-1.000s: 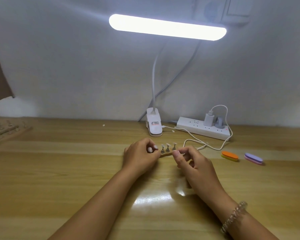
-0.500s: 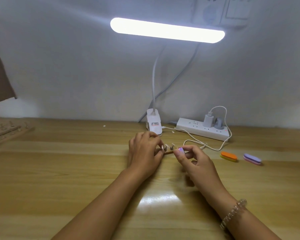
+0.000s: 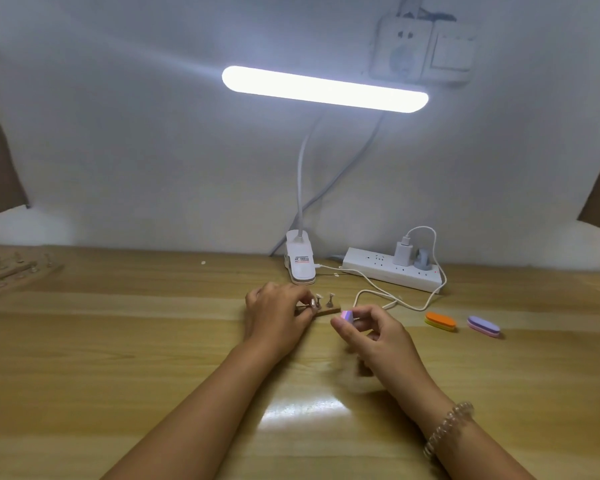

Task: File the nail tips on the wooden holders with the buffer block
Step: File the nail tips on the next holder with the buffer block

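Pinning a small wooden holder [image 3: 329, 310] to the worktop [image 3: 118, 358], the left grip [image 3: 278, 317] has its fingers curled over one end of it. Two nail tips [image 3: 330, 298] stand on their posts just past those fingertips. The right grip [image 3: 378, 336] pinches the pink-and-lilac buffer block [image 3: 347, 316] between thumb and fingers. The block's end sits just beside the holder's free end and a little below the tips. I'd say it is clear of them, though from here I cannot rule out contact.

To my eye this is the filing step itself, with the block lined up for a stroke. The next move calls for lifting the block to the tip nearest the right grip and drawing it lightly across the edge, with the left grip pressing firmly enough that the holder cannot skid.

An orange buffer [image 3: 440, 321] and a purple buffer [image 3: 484, 326] lie well outside the right grip. More holders [image 3: 11, 271] sit far out beyond the left grip.
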